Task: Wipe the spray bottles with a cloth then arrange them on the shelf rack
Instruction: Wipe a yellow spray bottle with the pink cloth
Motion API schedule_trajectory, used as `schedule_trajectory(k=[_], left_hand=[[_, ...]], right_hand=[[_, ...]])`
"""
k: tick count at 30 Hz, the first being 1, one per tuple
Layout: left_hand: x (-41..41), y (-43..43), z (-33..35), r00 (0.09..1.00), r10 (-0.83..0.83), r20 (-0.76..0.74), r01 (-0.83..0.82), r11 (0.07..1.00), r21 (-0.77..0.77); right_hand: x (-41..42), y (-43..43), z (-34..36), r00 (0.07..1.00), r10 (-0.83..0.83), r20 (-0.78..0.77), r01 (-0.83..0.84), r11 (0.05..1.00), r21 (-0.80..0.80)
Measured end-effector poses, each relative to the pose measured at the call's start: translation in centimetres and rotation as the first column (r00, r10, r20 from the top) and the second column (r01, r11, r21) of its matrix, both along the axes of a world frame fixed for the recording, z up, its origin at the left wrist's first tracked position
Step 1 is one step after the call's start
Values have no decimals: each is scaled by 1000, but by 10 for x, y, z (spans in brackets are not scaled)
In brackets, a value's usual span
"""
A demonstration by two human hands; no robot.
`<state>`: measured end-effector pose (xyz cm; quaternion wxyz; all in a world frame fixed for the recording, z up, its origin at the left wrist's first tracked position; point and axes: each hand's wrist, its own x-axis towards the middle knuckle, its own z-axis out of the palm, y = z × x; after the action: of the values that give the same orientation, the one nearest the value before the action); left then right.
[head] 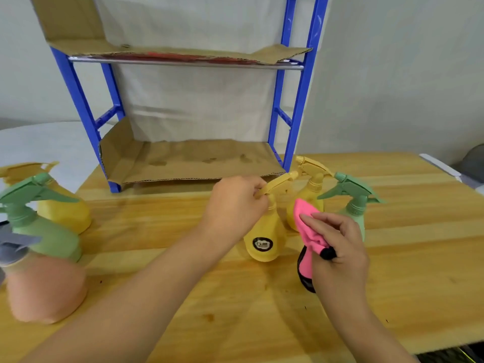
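Note:
My left hand [235, 203] grips the neck and trigger of a yellow spray bottle [264, 239] with a black round label, tilted toward me over the table. My right hand [337, 247] holds a pink cloth [309, 229] with a black edge, just right of that bottle. Behind them stand a second yellow bottle [311, 195] and a green bottle [356, 203]. At the left stand a yellow bottle [65, 210], a green bottle [44, 231] and an orange bottle [44, 289] with a grey head. The blue shelf rack [301, 100] has cardboard-lined shelves with nothing on them.
The wooden table [262, 310] carries everything. The rack stands at its far edge against a pale wall. The table's right edge [445, 169] borders a white object. A white surface [39, 142] lies beyond the table at the far left.

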<state>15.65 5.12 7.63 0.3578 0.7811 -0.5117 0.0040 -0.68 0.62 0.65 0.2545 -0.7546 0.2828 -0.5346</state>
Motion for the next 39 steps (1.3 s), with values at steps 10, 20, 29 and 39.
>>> schedule_trajectory(k=[10, 20, 29, 39], left_hand=[[34, 64, 1, 992, 28, -125, -35, 998, -52], [67, 96, 3, 950, -175, -259, 189, 981, 30], [73, 82, 17, 915, -169, -365, 171, 985, -27], [78, 72, 23, 973, -82, -214, 116, 982, 150]], right_hand=[[73, 11, 31, 994, 70, -84, -87, 972, -220], [120, 39, 13, 968, 133, -211, -207, 901, -381], [102, 31, 6, 982, 171, -85, -191, 880, -436], [111, 31, -21, 922, 256, -292, -359, 848, -390]])
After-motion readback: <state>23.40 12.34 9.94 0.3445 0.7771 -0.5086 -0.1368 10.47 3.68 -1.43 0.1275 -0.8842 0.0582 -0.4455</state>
